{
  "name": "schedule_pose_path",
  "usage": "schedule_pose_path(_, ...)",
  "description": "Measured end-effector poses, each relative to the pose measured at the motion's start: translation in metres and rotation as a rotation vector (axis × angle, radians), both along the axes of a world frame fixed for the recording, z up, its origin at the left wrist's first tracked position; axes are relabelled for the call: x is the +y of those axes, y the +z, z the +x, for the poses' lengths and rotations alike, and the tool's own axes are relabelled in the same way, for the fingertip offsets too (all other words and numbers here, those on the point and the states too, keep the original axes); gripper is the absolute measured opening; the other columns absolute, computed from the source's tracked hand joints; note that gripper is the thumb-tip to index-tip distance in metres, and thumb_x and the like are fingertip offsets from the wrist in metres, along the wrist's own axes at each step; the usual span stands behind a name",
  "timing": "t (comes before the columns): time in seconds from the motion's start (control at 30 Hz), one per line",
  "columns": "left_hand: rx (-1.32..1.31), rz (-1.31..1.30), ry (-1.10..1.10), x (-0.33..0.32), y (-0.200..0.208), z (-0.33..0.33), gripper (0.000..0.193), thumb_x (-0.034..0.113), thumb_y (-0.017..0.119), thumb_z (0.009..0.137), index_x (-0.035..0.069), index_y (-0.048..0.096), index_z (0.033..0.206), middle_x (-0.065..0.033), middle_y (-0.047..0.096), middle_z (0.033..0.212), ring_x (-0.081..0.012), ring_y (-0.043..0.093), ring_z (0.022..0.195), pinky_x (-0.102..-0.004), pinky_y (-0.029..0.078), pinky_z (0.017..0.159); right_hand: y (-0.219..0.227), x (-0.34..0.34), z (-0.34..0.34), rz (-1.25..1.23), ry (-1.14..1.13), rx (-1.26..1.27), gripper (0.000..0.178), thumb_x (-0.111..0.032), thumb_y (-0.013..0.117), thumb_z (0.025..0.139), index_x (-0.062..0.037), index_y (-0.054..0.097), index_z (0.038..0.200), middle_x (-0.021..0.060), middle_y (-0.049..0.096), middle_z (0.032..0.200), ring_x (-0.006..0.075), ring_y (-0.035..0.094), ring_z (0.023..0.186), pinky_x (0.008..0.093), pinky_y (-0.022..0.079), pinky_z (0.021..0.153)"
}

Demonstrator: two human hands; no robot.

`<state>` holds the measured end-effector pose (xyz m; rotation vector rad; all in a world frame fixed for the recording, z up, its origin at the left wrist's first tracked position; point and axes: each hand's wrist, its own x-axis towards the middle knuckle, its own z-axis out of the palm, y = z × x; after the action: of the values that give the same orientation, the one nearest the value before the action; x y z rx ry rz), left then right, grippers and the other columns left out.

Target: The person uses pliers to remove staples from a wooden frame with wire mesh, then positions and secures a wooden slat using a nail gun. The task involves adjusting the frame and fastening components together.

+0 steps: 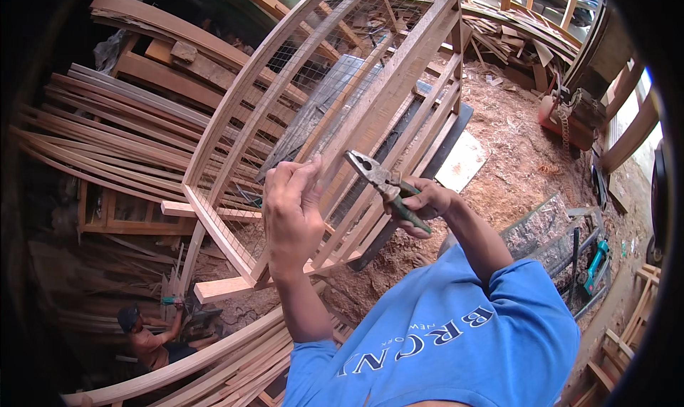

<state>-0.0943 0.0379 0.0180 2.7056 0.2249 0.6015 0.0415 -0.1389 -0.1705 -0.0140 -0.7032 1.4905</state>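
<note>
In my right hand [425,202] is a pair of combination pliers [367,170] with green handles, its metal jaws aimed up and to the left. Those jaws appear closed, close to the fingers of my left hand [291,204]. My left hand is raised with its fingers curled and pressed together; anything between them is too small or hidden to make out. Under both hands lies a large wooden frame [388,86] with a curved side rail, straight slats and thin wire mesh [296,93] stretched across part of it.
Stacked wooden strips [121,132] and boards [164,36] fill the left side. A co-worker [153,339] sits at the lower left beside more curved timber [178,364]. Sawdust [520,150] covers the floor. At the right are a red machine [566,122] and a teal power tool [595,264].
</note>
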Motion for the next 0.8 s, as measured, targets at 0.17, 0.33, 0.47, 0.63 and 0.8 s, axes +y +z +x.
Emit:
schedule_pose_path(0.17,-0.038,0.017,-0.018,0.000,0.001,0.001,0.024,0.005,0.063,0.092,0.003,0.072,0.115,-0.0109,0.064,0.099,-0.0289,0.058,0.098,-0.0414,0.048,0.088,-0.030,0.031,-0.027,0.257,0.357,0.467,0.040,-0.017,0.061,0.098,0.0062,0.044,0.127,0.0209,0.055,0.080,0.0304,0.063,0.058,0.0373,0.049,0.034)
schedule_pose_path(0.33,-0.060,-0.006,-0.020,0.002,-0.002,0.000,0.023,0.006,0.063,0.093,0.004,0.072,0.115,-0.0104,0.064,0.097,-0.0284,0.058,0.096,-0.0413,0.048,0.086,0.005,0.004,-0.038,-0.167,-0.349,-0.246,0.033,-0.018,0.060,0.102,0.0017,0.051,0.127,0.0139,0.062,0.083,0.0224,0.063,0.061,0.0326,0.050,0.049)
schedule_pose_path(0.47,-0.057,-0.002,-0.023,0.002,-0.003,0.000,0.023,0.008,0.063,0.094,0.004,0.072,0.114,-0.0093,0.064,0.097,-0.0278,0.058,0.095,-0.0409,0.048,0.086,0.023,-0.019,-0.021,-0.448,-0.637,-0.787,0.033,-0.022,0.063,0.100,0.0002,0.056,0.124,0.0090,0.062,0.078,0.0186,0.064,0.060,0.0313,0.053,0.051)
schedule_pose_path(0.63,-0.042,0.021,-0.012,0.000,-0.001,0.000,0.022,0.009,0.063,0.094,0.005,0.072,0.114,-0.0090,0.064,0.097,-0.0274,0.058,0.095,-0.0402,0.048,0.087,-0.013,0.015,-0.022,0.099,0.189,0.317,0.038,-0.017,0.062,0.098,0.0058,0.049,0.125,0.0206,0.056,0.076,0.0309,0.062,0.054,0.0379,0.050,0.037)
schedule_pose_path(0.8,-0.037,-0.001,-0.005,0.002,0.000,0.001,0.022,0.009,0.063,0.094,0.005,0.072,0.114,-0.0089,0.064,0.097,-0.0272,0.058,0.095,-0.0398,0.047,0.089,-0.020,0.025,-0.035,0.112,0.210,0.358,0.036,-0.017,0.060,0.098,0.0034,0.050,0.126,0.0189,0.056,0.075,0.0294,0.062,0.055,0.0388,0.050,0.039)
